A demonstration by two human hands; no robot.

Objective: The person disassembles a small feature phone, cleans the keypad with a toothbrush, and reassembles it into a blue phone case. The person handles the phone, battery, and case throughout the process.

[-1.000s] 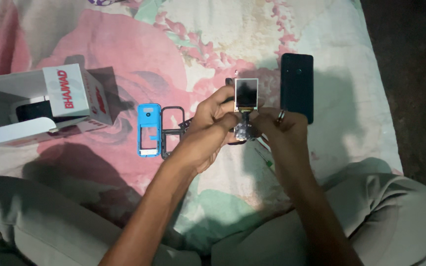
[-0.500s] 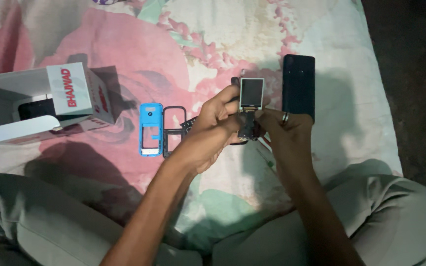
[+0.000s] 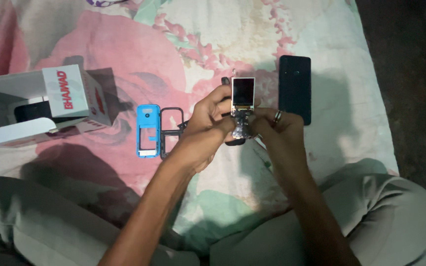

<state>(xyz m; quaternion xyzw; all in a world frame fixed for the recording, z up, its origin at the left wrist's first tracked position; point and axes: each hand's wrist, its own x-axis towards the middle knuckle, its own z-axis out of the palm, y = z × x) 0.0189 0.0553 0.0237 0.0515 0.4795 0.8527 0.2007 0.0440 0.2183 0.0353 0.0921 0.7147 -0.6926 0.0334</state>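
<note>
Both my hands, left and right, pinch a bare phone board; light, fragile, best held by its edges.

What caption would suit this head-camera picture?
Left hand and right hand hold a small phone screen board above a floral sheet.

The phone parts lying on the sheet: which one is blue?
The blue front cover, left of the dark frame. The other flat piece, the black phone, lies right of the hands.

Pink floral bedsheet, dark floor, dim light
</note>
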